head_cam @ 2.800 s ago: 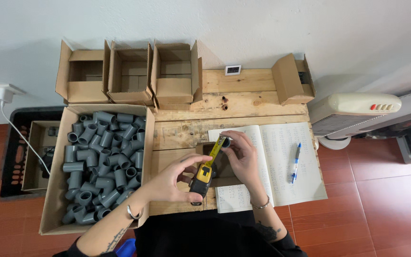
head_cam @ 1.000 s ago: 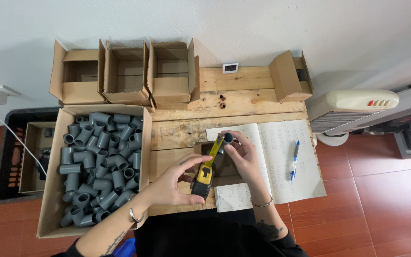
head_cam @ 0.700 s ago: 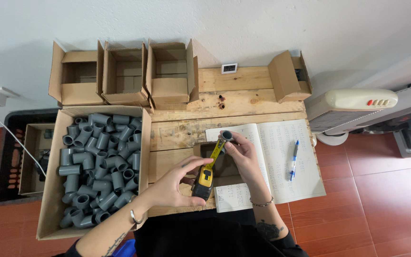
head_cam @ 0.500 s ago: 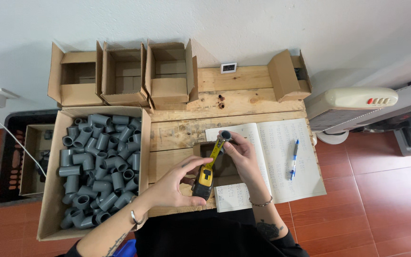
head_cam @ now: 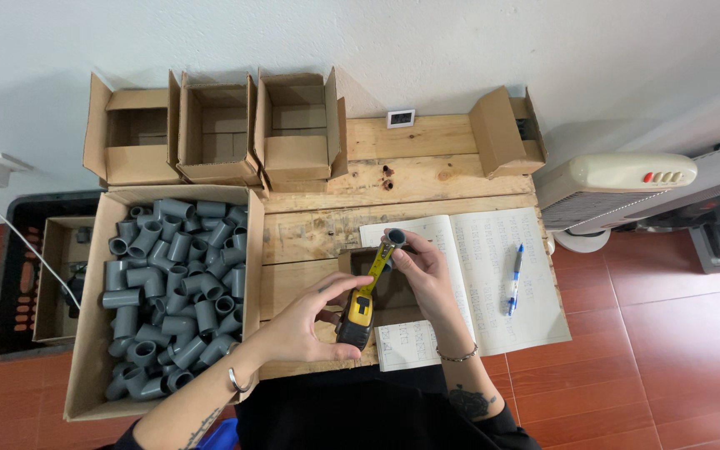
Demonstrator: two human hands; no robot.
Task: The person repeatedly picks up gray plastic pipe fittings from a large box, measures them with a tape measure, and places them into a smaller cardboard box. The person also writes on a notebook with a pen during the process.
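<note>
My left hand (head_cam: 306,321) grips a yellow and black tape measure (head_cam: 357,317) over the wooden table (head_cam: 427,179). Its yellow blade (head_cam: 379,262) runs up to a short grey pipe fitting (head_cam: 396,237), which my right hand (head_cam: 422,271) pinches at its open end. Both hands hover above a small dark tray (head_cam: 389,292) and the left page of an open notebook (head_cam: 493,267).
A large cardboard box (head_cam: 85,350) full of several grey pipe fittings (head_cam: 168,283) sits at left. Three open small cartons (head_cam: 214,125) line the back, another carton (head_cam: 506,133) at back right. A blue pen (head_cam: 514,279) lies on the notebook. A fan heater (head_cam: 614,179) stands right.
The hands hold the same pose with tape against the fitting; the view has shifted only slightly.
</note>
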